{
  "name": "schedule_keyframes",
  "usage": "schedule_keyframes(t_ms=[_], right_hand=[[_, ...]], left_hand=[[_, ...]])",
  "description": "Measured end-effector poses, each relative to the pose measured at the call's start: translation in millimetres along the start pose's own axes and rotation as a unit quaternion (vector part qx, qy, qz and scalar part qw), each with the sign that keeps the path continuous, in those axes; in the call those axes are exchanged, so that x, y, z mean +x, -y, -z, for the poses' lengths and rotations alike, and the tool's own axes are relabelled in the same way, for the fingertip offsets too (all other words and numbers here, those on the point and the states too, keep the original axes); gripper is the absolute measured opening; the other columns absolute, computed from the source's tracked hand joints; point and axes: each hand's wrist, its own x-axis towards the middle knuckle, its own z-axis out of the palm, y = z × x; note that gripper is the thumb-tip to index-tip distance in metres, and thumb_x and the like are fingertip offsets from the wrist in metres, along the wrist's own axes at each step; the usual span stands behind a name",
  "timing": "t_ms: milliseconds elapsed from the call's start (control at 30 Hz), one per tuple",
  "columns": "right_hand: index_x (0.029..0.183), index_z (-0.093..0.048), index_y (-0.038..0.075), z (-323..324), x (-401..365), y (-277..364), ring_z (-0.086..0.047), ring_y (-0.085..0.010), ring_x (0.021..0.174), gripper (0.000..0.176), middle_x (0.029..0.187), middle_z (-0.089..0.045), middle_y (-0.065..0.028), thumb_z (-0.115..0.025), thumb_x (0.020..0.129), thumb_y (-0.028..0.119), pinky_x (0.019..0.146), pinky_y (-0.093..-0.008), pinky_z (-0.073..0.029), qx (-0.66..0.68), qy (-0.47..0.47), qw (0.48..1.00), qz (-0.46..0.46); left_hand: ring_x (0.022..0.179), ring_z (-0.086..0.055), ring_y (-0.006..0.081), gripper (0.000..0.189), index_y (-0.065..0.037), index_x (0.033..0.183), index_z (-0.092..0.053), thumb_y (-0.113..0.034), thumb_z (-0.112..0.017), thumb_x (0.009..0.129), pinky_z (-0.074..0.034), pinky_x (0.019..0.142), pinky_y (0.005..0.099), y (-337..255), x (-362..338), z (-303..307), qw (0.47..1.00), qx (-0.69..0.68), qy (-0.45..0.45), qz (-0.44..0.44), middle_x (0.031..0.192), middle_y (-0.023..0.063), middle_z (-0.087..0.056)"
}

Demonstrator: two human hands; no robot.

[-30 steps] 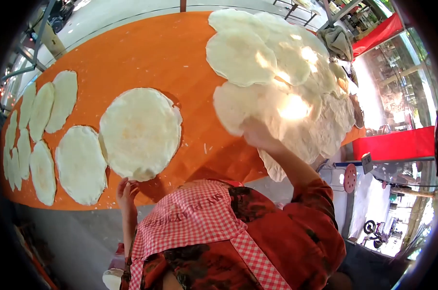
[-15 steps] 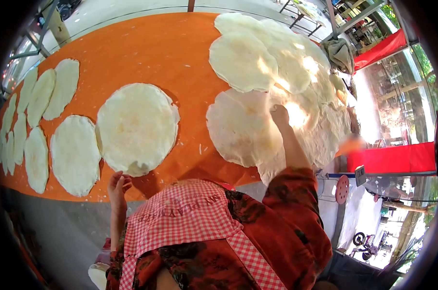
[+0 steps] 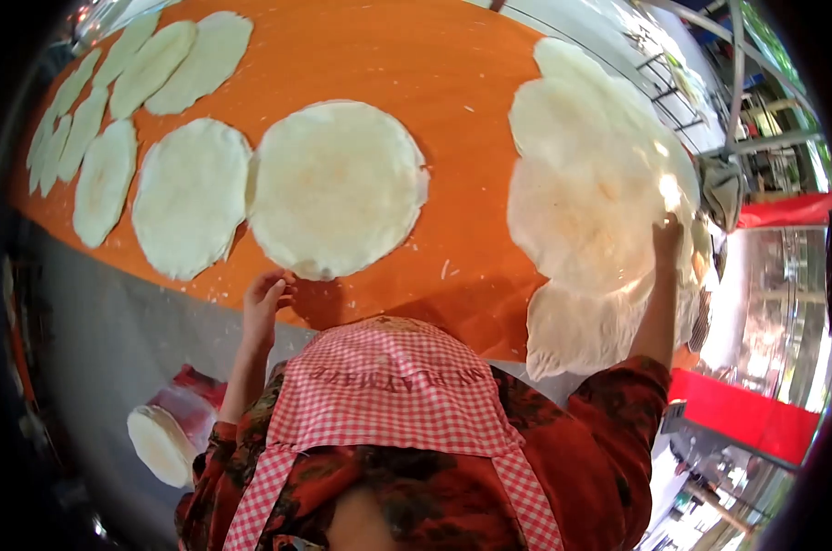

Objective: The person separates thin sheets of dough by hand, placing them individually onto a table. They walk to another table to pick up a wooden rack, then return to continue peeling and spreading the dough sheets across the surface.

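At the edge of the large round flatbread pile [image 3: 338,188], my left hand [image 3: 269,298] is near its lower rim with fingers curled loosely; whether it pinches the edge is unclear. My right hand [image 3: 670,234] reaches over the overlapping flatbreads [image 3: 599,207] on the right, its fingers closed at the far edge of a thin pale sheet. What lies inside those fingers is too small to make out. Below the sheet, a more wrinkled flatbread [image 3: 581,331] hangs toward the near edge of the orange table [image 3: 471,119].
Left of the round pile lie an oval flatbread stack [image 3: 191,197] and several smaller ones [image 3: 104,184]. A bag with round breads [image 3: 161,445] sits low at the left. Grey cloth [image 3: 720,188] hangs by a metal frame at right, above a red panel [image 3: 755,418].
The view has shifted, so the table sits differently in it. My right hand has moved right across the overlapping flatbreads, and the lower sheet now lies farther up over the others.
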Motion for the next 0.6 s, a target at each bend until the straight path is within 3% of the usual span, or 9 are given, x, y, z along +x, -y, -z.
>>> schedule_keyframes(t_ms=[67, 133, 167, 200, 233, 300, 433, 467, 600], right_hand=[[0.092, -0.065, 0.006, -33.3, -31.9, 55.1, -0.060, -0.0162, 0.067, 0.016, 0.076, -0.062, -0.0083, -0.062, 0.081, 0.016, 0.061, -0.0294, -0.050, 0.103, -0.101, 0.989, -0.042], [0.096, -0.066, 0.007, 39.8, -57.9, 187.6, -0.061, -0.0145, 0.083, 0.015, 0.089, -0.065, -0.0105, -0.063, 0.084, 0.016, 0.075, -0.0312, -0.049, 0.267, 0.109, 0.957, -0.033], [0.098, -0.066, 0.007, -48.5, -84.3, 217.9, -0.062, -0.0157, 0.084, 0.015, 0.091, -0.067, -0.0076, -0.062, 0.085, 0.013, 0.075, -0.0309, -0.049, 0.325, 0.157, 0.925, -0.117], [0.100, -0.065, 0.004, -21.7, -103.6, 291.6, -0.062, -0.0169, 0.088, 0.021, 0.093, -0.067, -0.0091, -0.065, 0.084, 0.016, 0.075, -0.0318, -0.049, 0.475, 0.261, 0.840, -0.008], [0.102, -0.063, 0.001, -75.9, -120.4, 338.5, -0.063, -0.0188, 0.090, 0.029, 0.095, -0.067, -0.0111, -0.070, 0.080, 0.019, 0.076, -0.0319, -0.049, 0.517, 0.262, 0.815, 0.016], [0.102, -0.061, -0.003, -68.5, -120.0, 424.7, -0.063, -0.0231, 0.085, 0.041, 0.094, -0.066, -0.0137, -0.076, 0.072, 0.022, 0.074, -0.0338, -0.050, 0.486, 0.301, 0.820, -0.002], [0.102, -0.061, -0.004, -65.0, -87.9, 492.8, -0.065, -0.0270, 0.081, 0.046, 0.092, -0.066, -0.0166, -0.078, 0.066, 0.021, 0.068, -0.0362, -0.051, 0.470, 0.470, 0.744, -0.065], [0.101, -0.062, -0.005, -51.1, -73.5, 494.0, -0.066, -0.0263, 0.079, 0.043, 0.088, -0.067, -0.0160, -0.075, 0.066, 0.016, 0.066, -0.0369, -0.052, 0.529, 0.547, 0.646, -0.062], [0.094, -0.065, -0.004, 67.8, -5.4, 535.2, -0.066, -0.0249, 0.073, 0.030, 0.083, -0.067, -0.0144, -0.070, 0.070, 0.012, 0.065, -0.0381, -0.052, 0.532, 0.469, 0.696, 0.108]], left_hand=[[0.084, -0.061, 0.0126, 0.018, -0.005, 0.109, -0.058, -0.011, -0.053, 0.092, -0.049, 0.070, 0.0255, 4.4, -0.7, 11.4, 1.000, -0.004, -0.005, 0.000, 0.095, 0.0041, -0.064], [0.083, -0.061, 0.0124, 0.019, -0.005, 0.109, -0.058, -0.011, -0.054, 0.092, -0.049, 0.070, 0.0255, 4.6, 2.7, 14.8, 1.000, -0.005, -0.001, 0.002, 0.095, 0.0042, -0.065], [0.083, -0.061, 0.0124, 0.019, -0.005, 0.109, -0.058, -0.011, -0.054, 0.092, -0.049, 0.070, 0.0256, 2.8, 5.4, 13.9, 1.000, -0.005, 0.002, 0.003, 0.095, 0.0044, -0.065], [0.083, -0.061, 0.0124, 0.019, -0.004, 0.109, -0.058, -0.011, -0.054, 0.092, -0.049, 0.070, 0.0257, 0.2, 9.4, 13.0, 1.000, -0.006, 0.003, 0.002, 0.095, 0.0046, -0.065], [0.083, -0.061, 0.0126, 0.019, -0.004, 0.110, -0.058, -0.011, -0.055, 0.091, -0.049, 0.070, 0.0259, -2.5, 16.1, 11.2, 1.000, -0.007, 0.017, -0.009, 0.095, 0.0050, -0.065], [0.083, -0.062, 0.0130, 0.020, -0.004, 0.110, -0.058, -0.010, -0.055, 0.091, -0.050, 0.070, 0.0261, -8.0, 26.7, 6.7, 0.999, -0.009, 0.038, -0.030, 0.095, 0.0057, -0.065], [0.083, -0.062, 0.0141, 0.022, -0.002, 0.110, -0.057, -0.010, -0.058, 0.090, -0.050, 0.070, 0.0265, -23.9, 34.4, 7.4, 0.997, -0.032, 0.063, -0.036, 0.095, 0.0064, -0.064], [0.084, -0.062, 0.0148, 0.022, -0.002, 0.111, -0.056, -0.012, -0.056, 0.091, -0.051, 0.071, 0.0272, -24.6, 36.0, 11.5, 0.997, -0.030, 0.067, -0.034, 0.096, 0.0069, -0.064], [0.090, -0.061, 0.0186, 0.026, -0.005, 0.115, -0.053, -0.021, -0.052, 0.094, -0.051, 0.077, 0.0316, -30.4, 44.9, 16.9, 0.979, -0.189, 0.072, 0.031, 0.104, 0.0084, -0.060]])
